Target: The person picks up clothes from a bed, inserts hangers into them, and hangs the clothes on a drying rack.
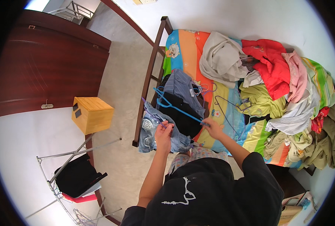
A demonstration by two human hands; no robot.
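My left hand (164, 136) grips a purple clothes hanger (153, 115) that lies over a blue denim garment (181, 139) with letter patches. To its right, my right hand (212, 128) holds one end of a blue plastic hanger (181, 111), whose hook end points towards the bed's metal end frame. Beneath the blue hanger are a black garment (184, 120) and a blue-grey striped garment (181, 84). Another dark purple hanger (223, 113) lies on the colourful striped bedsheet (187, 50), right of my right hand.
Heaped clothes cover the bed's right part, among them a red garment (271, 67), a yellow-green one (263, 100) and a light grey cloth (222, 56). The metal bed frame (149, 84) edges the left. Further left stand a wooden box (92, 114) and a metal drying rack (77, 152).
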